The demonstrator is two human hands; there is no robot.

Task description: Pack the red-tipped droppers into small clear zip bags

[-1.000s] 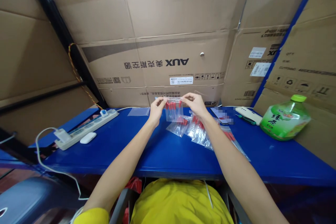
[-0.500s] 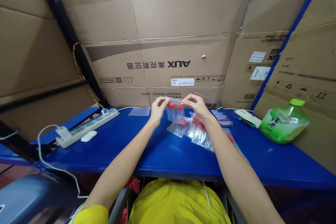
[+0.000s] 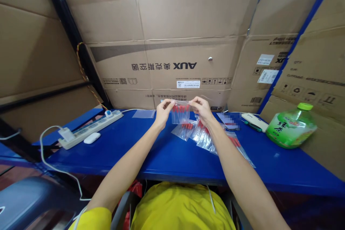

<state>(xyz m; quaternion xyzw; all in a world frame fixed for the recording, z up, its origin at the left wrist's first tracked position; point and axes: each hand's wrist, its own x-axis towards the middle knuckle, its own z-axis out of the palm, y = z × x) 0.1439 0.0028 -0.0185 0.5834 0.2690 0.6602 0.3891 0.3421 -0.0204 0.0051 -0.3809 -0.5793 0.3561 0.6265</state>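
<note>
Left hand (image 3: 162, 113): fingertips pinched together on the upper left corner of a small clear bag (image 3: 180, 112). Thumb and forefinger closed on the plastic; remaining fingers curled behind.

Right hand (image 3: 201, 109): fingertips pinched together on the upper right corner of the same bag. Both hands hold the top edge stretched between them, raised above the blue tabletop (image 3: 167, 154) and in front of the cardboard wall.

Small clear bag: hangs upright from the two grips, with several red-tipped pieces inside, gathered near its top. Whether the top edge is sealed cannot be told.

Heap of filled bags (image 3: 201, 134): clear bags with red-tipped contents, lying flat and overlapping on the tabletop just below and to the right of the held bag; partly hidden by the right forearm.

Empty clear bag (image 3: 144, 114): flat on the tabletop at the back, left of the left hand, apart from it.

Power strip (image 3: 90, 129): white, at the left end of the table, cable plugged in; a small white oval case (image 3: 92, 138) just in front of it.

Green bottle (image 3: 291, 125): lying tilted at the right end, green cap uppermost.

White flat device (image 3: 254, 121): at the back right, between the heap and the bottle.

Cardboard boxes (image 3: 172, 43): flattened, standing behind the table.
</note>
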